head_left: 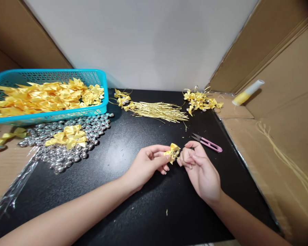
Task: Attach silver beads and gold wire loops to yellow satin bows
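My left hand point(150, 162) pinches a small yellow ribbon bow point(173, 152) between thumb and fingertips, above the black tabletop. Close to the bow's right side is my right hand point(201, 167), with its fingers curled and drawn together. What these fingers grip, if anything, is too small to make out. Just beyond the right hand lies a pair of pink-handled thread snips point(207, 141). Farther back, a bundle of gold wire-like ties point(160, 111) is spread across the table.
A blue basket point(104, 92) full of yellow bows stands at the left. Before it are many silver beads point(64, 160) with yellow bows point(69, 136) on top. Bows with gold ties point(201, 99) lie at the back right, near a white-and-yellow tube point(247, 93). Cardboard walls flank the table.
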Motion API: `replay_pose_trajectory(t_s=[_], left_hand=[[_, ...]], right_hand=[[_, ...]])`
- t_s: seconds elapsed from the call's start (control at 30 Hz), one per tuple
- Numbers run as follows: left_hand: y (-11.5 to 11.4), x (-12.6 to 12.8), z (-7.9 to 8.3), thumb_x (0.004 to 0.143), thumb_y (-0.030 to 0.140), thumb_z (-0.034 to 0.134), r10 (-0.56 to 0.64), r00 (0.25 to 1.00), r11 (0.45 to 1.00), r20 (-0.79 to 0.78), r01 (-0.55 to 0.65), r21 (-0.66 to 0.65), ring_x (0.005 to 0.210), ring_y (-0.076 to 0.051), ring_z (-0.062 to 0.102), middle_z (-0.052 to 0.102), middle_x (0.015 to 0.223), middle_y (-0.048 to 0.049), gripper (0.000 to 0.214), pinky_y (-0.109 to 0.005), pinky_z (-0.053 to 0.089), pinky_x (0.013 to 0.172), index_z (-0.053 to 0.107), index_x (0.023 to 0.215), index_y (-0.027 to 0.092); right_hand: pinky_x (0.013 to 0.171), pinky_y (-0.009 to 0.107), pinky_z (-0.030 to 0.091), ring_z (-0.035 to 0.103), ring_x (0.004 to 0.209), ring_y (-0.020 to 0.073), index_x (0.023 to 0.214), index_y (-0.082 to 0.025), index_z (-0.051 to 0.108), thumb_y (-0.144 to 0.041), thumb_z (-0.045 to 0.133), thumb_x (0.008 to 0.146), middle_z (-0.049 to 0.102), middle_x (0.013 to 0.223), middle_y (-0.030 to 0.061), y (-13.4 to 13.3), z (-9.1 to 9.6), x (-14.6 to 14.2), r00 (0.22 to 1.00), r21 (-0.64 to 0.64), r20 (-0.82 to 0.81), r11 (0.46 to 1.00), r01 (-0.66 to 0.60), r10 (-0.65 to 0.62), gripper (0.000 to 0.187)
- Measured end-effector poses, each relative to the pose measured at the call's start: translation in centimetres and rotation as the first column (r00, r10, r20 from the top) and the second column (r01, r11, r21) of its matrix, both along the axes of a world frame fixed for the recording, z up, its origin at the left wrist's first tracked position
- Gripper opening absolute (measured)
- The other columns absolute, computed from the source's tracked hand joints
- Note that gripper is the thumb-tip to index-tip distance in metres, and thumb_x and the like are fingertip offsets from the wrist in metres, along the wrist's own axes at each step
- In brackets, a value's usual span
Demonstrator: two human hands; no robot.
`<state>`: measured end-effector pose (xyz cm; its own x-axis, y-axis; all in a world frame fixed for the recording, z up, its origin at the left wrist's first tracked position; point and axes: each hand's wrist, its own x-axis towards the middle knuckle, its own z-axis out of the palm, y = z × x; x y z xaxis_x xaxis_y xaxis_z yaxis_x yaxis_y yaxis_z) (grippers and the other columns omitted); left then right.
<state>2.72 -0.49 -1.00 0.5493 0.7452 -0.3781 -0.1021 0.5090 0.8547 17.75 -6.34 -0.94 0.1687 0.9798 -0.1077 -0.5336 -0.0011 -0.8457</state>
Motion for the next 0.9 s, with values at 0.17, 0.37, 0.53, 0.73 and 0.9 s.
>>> replay_pose_trajectory(t_s=[0.17,0.37,0.53,0.73,0.9], left_hand=[[0.64,-0.2,0.28,0.074,0.027,0.075,-0.048,0.994,0.986,0.1,0.064,-0.155,0.054,-0.006,0.057,0.067,0.075,-0.0031,0.026,-0.016,0.046,0.048,0.072,0.095,0.012],[0.86,-0.13,0.46,0.077,0.027,0.071,-0.073,0.991,0.976,0.11,0.093,-0.194,0.052,-0.007,0.057,0.066,0.073,-0.0031,0.02,-0.017,0.046,0.046,0.072,0.09,0.011],[0.93,-0.15,0.56,0.075,0.027,0.074,-0.089,0.991,0.977,0.103,0.107,-0.185,0.051,-0.006,0.056,0.066,0.073,-0.0026,0.024,-0.017,0.046,0.046,0.071,0.092,0.011],[0.7,-0.17,0.41,0.067,0.025,0.081,-0.097,0.994,0.985,0.058,0.104,-0.136,0.053,-0.007,0.056,0.066,0.07,-0.0019,0.033,-0.017,0.047,0.047,0.068,0.095,0.012],[0.32,0.06,0.2,0.073,0.031,0.076,-0.068,0.997,0.995,0.038,0.07,-0.07,0.053,-0.006,0.053,0.064,0.071,-0.001,0.03,-0.017,0.046,0.048,0.068,0.094,0.012]], right_hand=[[0.063,0.027,0.036,0.033,0.055,0.0104,0.08,-0.02,0.055,-0.026,0.055,0.086,0.034,0.057,-0.0067,0.22,0.64,0.23,1.0,-0.072,-0.011,0.997,-0.027,0.026,0.009],[0.062,0.028,0.04,0.043,0.056,0.0119,0.085,-0.021,0.055,-0.028,0.06,0.085,0.047,0.057,-0.0047,0.15,1.03,0.33,0.998,-0.081,-0.003,0.995,-0.061,0.061,0.008],[0.064,0.028,0.043,0.05,0.058,0.0114,0.089,-0.022,0.055,-0.03,0.063,0.086,0.055,0.06,-0.0042,0.06,1.09,0.3,0.996,-0.048,0.01,0.995,-0.09,0.091,0.012],[0.064,0.027,0.044,0.053,0.061,0.0115,0.089,-0.022,0.055,-0.03,0.063,0.087,0.059,0.064,-0.0035,0.04,0.97,0.23,0.996,-0.03,0.008,0.996,-0.084,0.085,0.011],[0.06,0.029,0.044,0.051,0.059,0.0132,0.088,-0.022,0.055,-0.032,0.064,0.085,0.057,0.062,-0.0033,-0.03,1.05,0.08,0.995,-0.054,0.015,0.994,-0.096,0.097,0.013]])
